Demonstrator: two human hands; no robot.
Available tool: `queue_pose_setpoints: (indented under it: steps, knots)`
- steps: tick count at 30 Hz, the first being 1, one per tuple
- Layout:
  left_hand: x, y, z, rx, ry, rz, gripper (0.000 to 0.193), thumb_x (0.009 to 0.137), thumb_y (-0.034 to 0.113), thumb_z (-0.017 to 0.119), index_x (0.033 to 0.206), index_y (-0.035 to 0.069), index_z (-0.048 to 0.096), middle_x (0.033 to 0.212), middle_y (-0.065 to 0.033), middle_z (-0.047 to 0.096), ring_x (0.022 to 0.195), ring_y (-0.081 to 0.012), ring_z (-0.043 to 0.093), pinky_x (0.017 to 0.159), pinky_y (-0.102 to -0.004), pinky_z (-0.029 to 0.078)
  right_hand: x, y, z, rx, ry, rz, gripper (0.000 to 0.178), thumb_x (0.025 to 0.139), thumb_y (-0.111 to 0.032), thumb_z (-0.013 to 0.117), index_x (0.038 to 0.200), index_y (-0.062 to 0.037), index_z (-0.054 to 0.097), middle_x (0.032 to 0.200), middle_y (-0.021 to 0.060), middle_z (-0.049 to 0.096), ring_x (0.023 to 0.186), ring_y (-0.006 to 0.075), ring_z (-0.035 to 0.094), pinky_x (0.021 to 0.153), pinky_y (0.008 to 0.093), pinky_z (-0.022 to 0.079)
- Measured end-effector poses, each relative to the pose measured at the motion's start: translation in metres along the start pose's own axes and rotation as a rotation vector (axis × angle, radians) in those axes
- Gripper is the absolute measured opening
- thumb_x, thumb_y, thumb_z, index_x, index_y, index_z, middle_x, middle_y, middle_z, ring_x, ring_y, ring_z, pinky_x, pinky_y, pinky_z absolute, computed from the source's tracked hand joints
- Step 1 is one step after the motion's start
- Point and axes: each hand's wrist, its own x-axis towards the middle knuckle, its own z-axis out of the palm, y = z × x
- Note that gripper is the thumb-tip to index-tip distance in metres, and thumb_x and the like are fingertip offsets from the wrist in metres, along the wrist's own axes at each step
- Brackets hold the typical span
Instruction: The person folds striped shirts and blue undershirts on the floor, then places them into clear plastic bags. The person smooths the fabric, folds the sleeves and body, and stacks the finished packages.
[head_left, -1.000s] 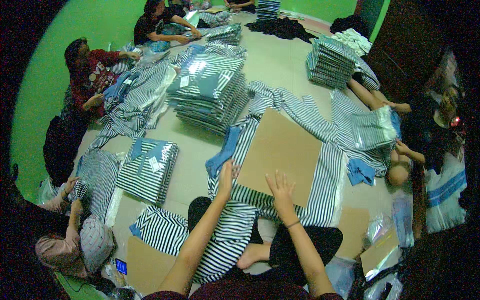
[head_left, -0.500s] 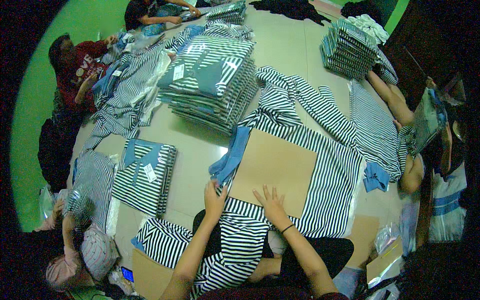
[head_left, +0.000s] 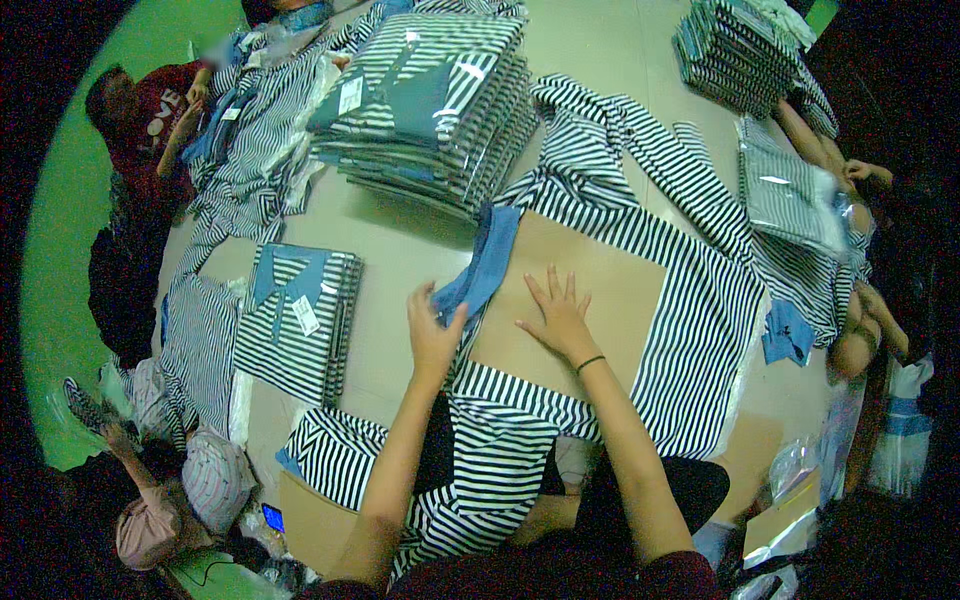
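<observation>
Right hand [head_left: 556,326] forward; one cardboard [head_left: 622,290] beneath

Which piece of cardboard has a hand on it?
The middle cardboard, on the striped fabric: the right hand lies spread on it. Others, like the lower-left piece, have none.

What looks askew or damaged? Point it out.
The large stack of bagged striped shirts looks slightly askew: its edges don't line up. Around the cardboard sheet under the right hand, nothing looks damaged.
</observation>
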Motion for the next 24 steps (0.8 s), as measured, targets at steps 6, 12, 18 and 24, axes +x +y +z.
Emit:
queue_pose_setpoints:
  steps: [6, 12, 18, 24]
  knots:
    - [0.045, 0.025, 0.045, 0.484, -0.751, 0.807, 0.086, 0.054, 0.041, 0.068, 0.125, 0.013, 0.028, 0.129, -0.0148, 0.025, 0.118, -0.0340, 0.023, 0.097, -0.0416, 0.020, -0.002, 0.010, -0.001, -0.032, 0.041, -0.021, 0.073, 0.068, -0.045, 0.054, 0.128, -0.0173, 0.021, 0.133, 0.0123, 0.012, 0.120, 0.0389, 0.012, 0.089, 0.0594, 0.015]
    - [0.046, 0.003, 0.056, 0.561, -0.805, 0.754, 0.096, 0.050, 0.048, 0.067, 0.128, 0.017, 0.020, 0.132, -0.0131, 0.021, 0.120, -0.0346, 0.019, 0.097, -0.0456, 0.018, -0.097, -0.021, -0.027, 0.155, -0.248, -0.443, 0.031, 0.073, -0.027, 0.054, 0.095, -0.0048, 0.050, 0.085, 0.0144, 0.054, 0.081, 0.0292, 0.052, 0.075, 0.0363, 0.041]
    - [0.044, -0.006, 0.065, 0.571, -0.785, 0.728, 0.098, 0.048, 0.041, 0.071, 0.129, 0.021, 0.018, 0.133, -0.0099, 0.019, 0.122, -0.0311, 0.017, 0.097, -0.0455, 0.018, -0.220, -0.100, -0.030, 0.237, -0.363, -0.929, 0.061, 0.067, -0.031, 0.061, 0.120, -0.0161, 0.035, 0.117, 0.0078, 0.041, 0.091, 0.0244, 0.048, 0.072, 0.0351, 0.042]
    - [0.041, -0.003, 0.065, 0.603, -0.770, 0.712, 0.099, 0.048, 0.038, 0.073, 0.129, 0.022, 0.018, 0.133, -0.0098, 0.020, 0.121, -0.0312, 0.018, 0.096, -0.0480, 0.017, -0.208, -0.112, -0.038, 0.022, -0.229, -1.121, 0.028, 0.057, -0.017, 0.056, 0.083, -0.0088, 0.048, 0.089, 0.0020, 0.046, 0.080, 0.0159, 0.044, 0.071, 0.0303, 0.034]
